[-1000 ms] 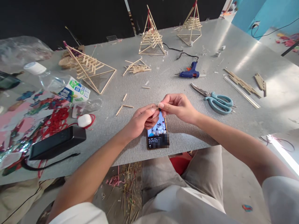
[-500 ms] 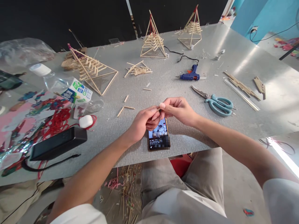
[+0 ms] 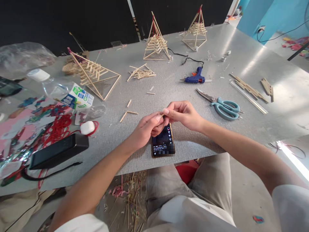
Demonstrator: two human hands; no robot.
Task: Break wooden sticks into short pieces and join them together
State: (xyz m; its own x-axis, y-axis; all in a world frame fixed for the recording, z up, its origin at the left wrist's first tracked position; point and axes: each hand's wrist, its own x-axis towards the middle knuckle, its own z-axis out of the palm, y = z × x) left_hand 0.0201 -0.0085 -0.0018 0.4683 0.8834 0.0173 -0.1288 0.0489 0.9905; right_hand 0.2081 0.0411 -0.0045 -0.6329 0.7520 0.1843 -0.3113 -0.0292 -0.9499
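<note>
My left hand and my right hand meet above a phone lying near the table's front edge. The fingers of both are pinched together at one spot, around something small that they mostly hide. The phone's screen is lit and its upper part is covered by my hands. Three short sticks lie on the table to the left of my left hand. Blue-handled scissors rest to the right of my right hand, with their blades partly apart.
Stick pyramids stand along the back. A blue glue gun and a stick pile lie in front of them. At left are a plastic bottle, red cord and a black device. More sticks lie right.
The view has shifted slightly. My hands stay together above the phone, with a small change in the left fingers. The phone's picture has turned darker.
</note>
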